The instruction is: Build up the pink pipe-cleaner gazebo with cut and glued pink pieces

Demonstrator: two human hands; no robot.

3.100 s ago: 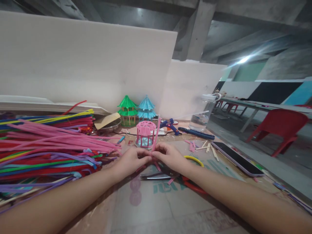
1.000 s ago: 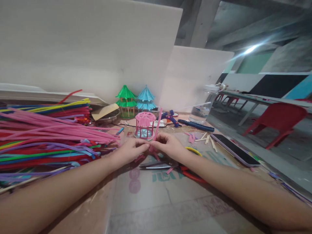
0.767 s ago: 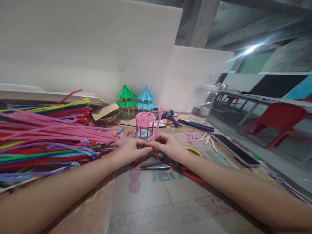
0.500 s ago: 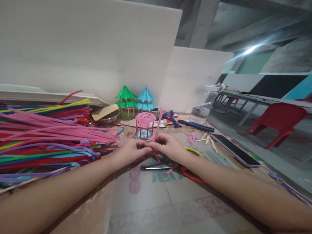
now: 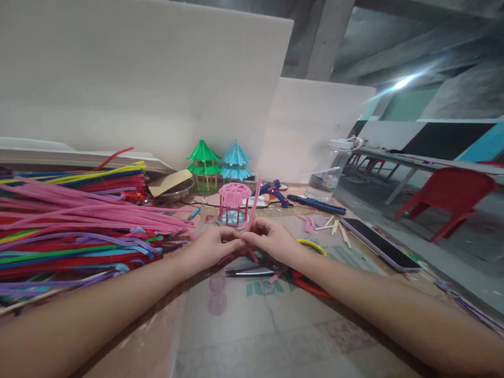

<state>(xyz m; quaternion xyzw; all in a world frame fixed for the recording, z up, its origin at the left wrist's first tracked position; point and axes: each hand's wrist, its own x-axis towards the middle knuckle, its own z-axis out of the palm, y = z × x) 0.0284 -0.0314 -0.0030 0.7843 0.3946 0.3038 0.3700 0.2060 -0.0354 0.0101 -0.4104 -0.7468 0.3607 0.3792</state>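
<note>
My right hand (image 5: 273, 240) pinches a pink pipe cleaner (image 5: 255, 202), which sticks up above the fingers and leans slightly right. My left hand (image 5: 216, 245) is closed too, its thumb meeting the right thumb at the pipe cleaner's lower part. Short pink ends show below the fingers. Just behind the hands stands a small pink pavilion (image 5: 235, 195) with a round roof, thin posts and a light-blue base. Scissors (image 5: 252, 272) with yellow and red-orange handles lie under the right hand and forearm, partly hidden.
Bundled coloured pipe cleaners (image 5: 79, 210) cover the left side. Green (image 5: 202, 157) and blue (image 5: 236, 157) model pavilions stand behind. A glue gun (image 5: 275, 191), a dark blue tool (image 5: 317, 203), a water jug (image 5: 325, 170), small sticks (image 5: 334, 226) and a phone (image 5: 378, 244) lie beyond and to the right.
Almost nothing differs. Both hands stay together on the pink pipe cleaner, whose upright end leans a little further right.
</note>
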